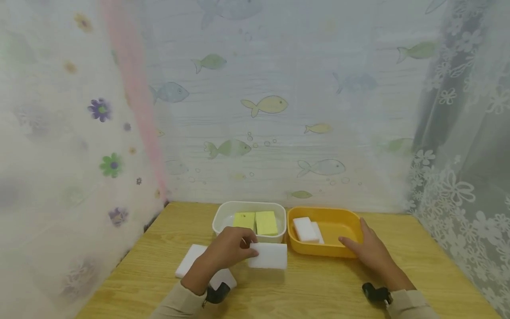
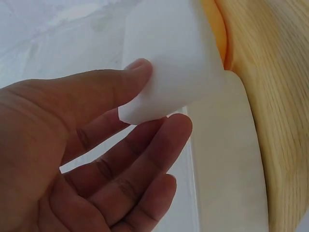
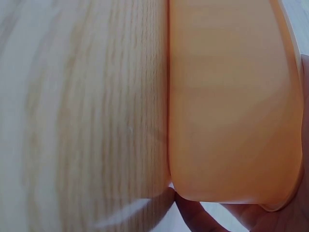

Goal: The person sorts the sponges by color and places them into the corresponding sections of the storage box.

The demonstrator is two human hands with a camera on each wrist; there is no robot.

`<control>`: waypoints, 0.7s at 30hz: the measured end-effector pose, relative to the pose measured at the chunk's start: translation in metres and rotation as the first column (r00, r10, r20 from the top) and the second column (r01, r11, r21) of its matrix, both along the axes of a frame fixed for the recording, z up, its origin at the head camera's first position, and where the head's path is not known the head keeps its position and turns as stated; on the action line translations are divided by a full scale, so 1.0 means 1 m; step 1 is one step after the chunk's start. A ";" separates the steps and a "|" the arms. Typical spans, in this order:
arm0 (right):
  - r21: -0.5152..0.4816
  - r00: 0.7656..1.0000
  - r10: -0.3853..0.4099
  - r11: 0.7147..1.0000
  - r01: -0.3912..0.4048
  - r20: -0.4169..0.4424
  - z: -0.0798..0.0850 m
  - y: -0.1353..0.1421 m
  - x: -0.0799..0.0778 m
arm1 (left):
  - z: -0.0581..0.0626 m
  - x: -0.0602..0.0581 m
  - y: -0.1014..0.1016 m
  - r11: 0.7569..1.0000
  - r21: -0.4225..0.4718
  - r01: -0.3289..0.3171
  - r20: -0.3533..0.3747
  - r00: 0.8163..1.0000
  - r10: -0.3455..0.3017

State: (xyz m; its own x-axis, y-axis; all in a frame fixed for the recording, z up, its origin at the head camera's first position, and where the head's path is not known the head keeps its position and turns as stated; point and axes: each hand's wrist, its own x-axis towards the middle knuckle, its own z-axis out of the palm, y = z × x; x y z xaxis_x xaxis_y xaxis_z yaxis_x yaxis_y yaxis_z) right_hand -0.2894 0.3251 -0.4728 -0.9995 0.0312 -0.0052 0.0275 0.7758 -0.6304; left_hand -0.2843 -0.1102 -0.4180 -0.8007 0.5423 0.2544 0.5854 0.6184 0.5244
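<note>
My left hand (image 1: 229,248) pinches a white sponge (image 1: 268,256) by its left end, between thumb and fingers, in front of the white basin. In the left wrist view the sponge (image 2: 169,53) sits under the thumb, and the other fingers are loosely bent below it. My right hand (image 1: 372,248) grips the right end of the orange basin (image 1: 318,251), its thumb over the rim and its fingers along the outer side. Inside this basin, two white sponges (image 1: 306,229) lie overlapping at the left. Two yellow sponges (image 1: 265,223) stand side by side in the white basin (image 1: 223,212).
More white sponges (image 1: 191,260) lie on the wooden table (image 1: 151,270), partly hidden by my left arm. The two basins stand next to each other near the back edge. Behind the table hangs a fish-patterned curtain (image 1: 275,141); further curtains flank both sides.
</note>
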 end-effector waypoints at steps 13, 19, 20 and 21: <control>-0.026 1.000 0.015 1.000 -0.015 0.004 0.001 0.001 0.000 | -0.002 -0.004 0.019 0.999 0.013 -0.053 -0.064 0.997 0.053; -0.018 1.000 0.010 1.000 -0.009 0.011 -0.001 0.000 -0.001 | 0.003 -0.008 0.035 0.998 0.023 -0.065 -0.088 0.994 0.067; -0.015 1.000 0.007 1.000 -0.007 0.009 -0.001 0.000 -0.001 | 0.003 -0.009 0.039 0.998 0.027 -0.062 -0.096 0.993 0.064; -0.013 1.000 0.003 1.000 -0.003 0.007 -0.001 0.000 -0.001 | 0.004 -0.011 0.042 0.998 0.031 -0.057 -0.103 0.993 0.060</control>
